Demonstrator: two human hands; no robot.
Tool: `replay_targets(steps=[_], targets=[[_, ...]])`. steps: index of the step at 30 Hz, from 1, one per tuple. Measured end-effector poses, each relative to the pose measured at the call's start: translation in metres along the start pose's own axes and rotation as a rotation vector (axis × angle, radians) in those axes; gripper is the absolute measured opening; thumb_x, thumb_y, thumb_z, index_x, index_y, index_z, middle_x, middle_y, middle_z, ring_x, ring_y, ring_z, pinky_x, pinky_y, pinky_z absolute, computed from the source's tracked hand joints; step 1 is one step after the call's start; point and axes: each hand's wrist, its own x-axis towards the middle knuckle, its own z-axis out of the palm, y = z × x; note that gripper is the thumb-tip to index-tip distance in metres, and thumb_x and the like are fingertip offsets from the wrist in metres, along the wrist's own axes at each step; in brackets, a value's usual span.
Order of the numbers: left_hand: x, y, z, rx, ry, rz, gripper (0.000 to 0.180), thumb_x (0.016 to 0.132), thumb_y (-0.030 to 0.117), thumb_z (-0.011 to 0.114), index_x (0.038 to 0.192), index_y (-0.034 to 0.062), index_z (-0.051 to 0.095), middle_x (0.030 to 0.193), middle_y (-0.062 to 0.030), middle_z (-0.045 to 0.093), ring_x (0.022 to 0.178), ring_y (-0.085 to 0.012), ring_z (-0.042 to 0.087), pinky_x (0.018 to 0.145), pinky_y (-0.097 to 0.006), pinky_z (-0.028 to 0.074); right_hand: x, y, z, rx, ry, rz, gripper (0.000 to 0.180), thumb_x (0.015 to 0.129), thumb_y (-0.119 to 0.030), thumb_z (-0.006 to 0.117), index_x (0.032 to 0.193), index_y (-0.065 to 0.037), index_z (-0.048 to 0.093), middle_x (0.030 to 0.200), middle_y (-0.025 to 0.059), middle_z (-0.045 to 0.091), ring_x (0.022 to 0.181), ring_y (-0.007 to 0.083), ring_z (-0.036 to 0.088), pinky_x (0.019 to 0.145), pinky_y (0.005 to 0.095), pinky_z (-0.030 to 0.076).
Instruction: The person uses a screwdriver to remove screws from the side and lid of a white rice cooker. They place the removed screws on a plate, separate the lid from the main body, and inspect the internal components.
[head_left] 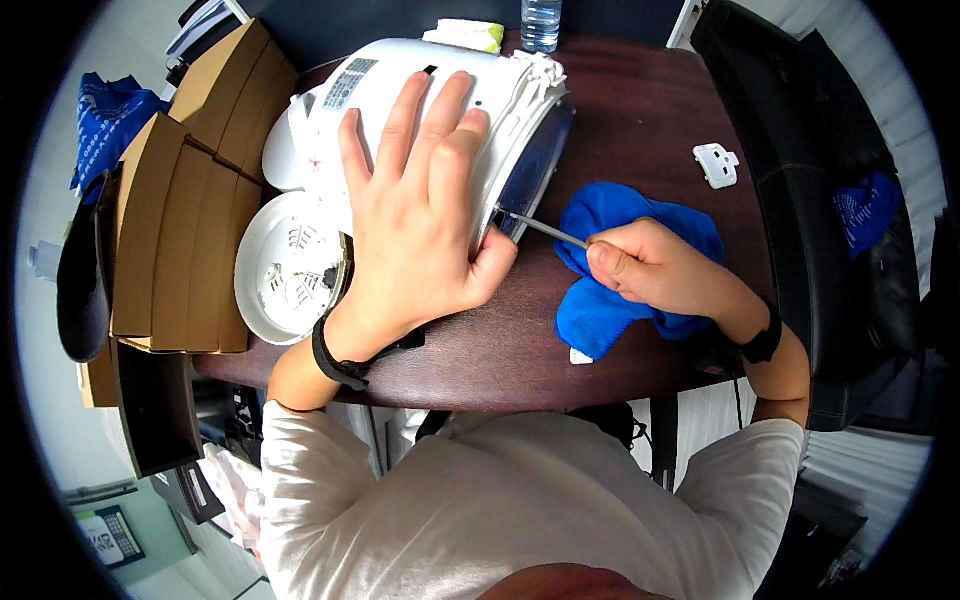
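Note:
A white plastic appliance (395, 65) lies on the dark wooden table (640, 100), with a label on its upper face and a glossy dark blue panel (537, 165) along its right side. My left hand (415, 235) rests flat on it, fingers spread, thumb near the panel's lower edge. In my right hand (660, 265) is a screwdriver (550, 230); its metal shaft points left, and the tip meets the appliance's edge beside my left thumb. The handle is mostly hidden in my fist. A crumpled blue cloth (600, 310) lies under and around my right hand.
A round white dish-like part (262, 255) with small pieces in it sits left of my left wrist. Cardboard boxes (180, 250) line the table's left side. A small white plastic part (716, 165) lies at right, a water bottle (540, 25) at the back. A black sofa (800, 130) stands beyond.

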Motion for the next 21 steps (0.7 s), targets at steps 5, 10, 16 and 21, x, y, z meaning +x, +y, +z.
replay_targets(steps=[5, 10, 16, 21], targets=[[0.002, -0.001, -0.002, -0.013, -0.018, 0.013, 0.069, 0.058, 0.02, 0.059, 0.123, 0.0004, 0.05, 0.143, -0.0206, 0.05, 0.137, -0.0432, 0.041, 0.111, -0.063, 0.019, -0.006, -0.004, -0.003, -0.732, 0.339, -0.286, 0.029, 0.098, -0.025, 0.058, 0.078, -0.004, 0.057, 0.068, 0.0127, 0.056, 0.056, 0.0278, 0.055, 0.052, 0.0372, 0.042], [0.003, -0.001, -0.004, -0.007, -0.038, 0.009, 0.068, 0.059, 0.021, 0.059, 0.123, 0.0006, 0.05, 0.144, -0.0205, 0.05, 0.137, -0.0431, 0.041, 0.112, -0.063, 0.019, -0.011, -0.022, -0.011, -1.079, 0.495, -0.374, 0.027, 0.092, -0.03, 0.065, 0.077, -0.008, 0.057, 0.069, 0.0107, 0.059, 0.061, 0.0298, 0.061, 0.053, 0.0397, 0.046], [0.006, -0.007, -0.005, -0.03, -0.052, 0.035, 0.064, 0.062, 0.022, 0.06, 0.122, 0.0021, 0.052, 0.143, -0.0184, 0.051, 0.141, -0.043, 0.038, 0.112, -0.064, 0.017, -0.005, -0.023, -0.014, -1.16, 0.504, -0.429, 0.031, 0.091, -0.033, 0.065, 0.076, -0.009, 0.055, 0.066, 0.009, 0.058, 0.058, 0.0269, 0.061, 0.052, 0.037, 0.046], [0.006, -0.006, -0.004, -0.027, -0.037, 0.033, 0.061, 0.064, 0.021, 0.06, 0.122, 0.0022, 0.053, 0.143, -0.0177, 0.052, 0.141, -0.0426, 0.038, 0.112, -0.065, 0.016, -0.002, -0.019, -0.016, -1.188, 0.481, -0.395, 0.033, 0.093, -0.037, 0.063, 0.078, -0.009, 0.055, 0.064, 0.0082, 0.057, 0.058, 0.027, 0.061, 0.052, 0.0367, 0.046]])
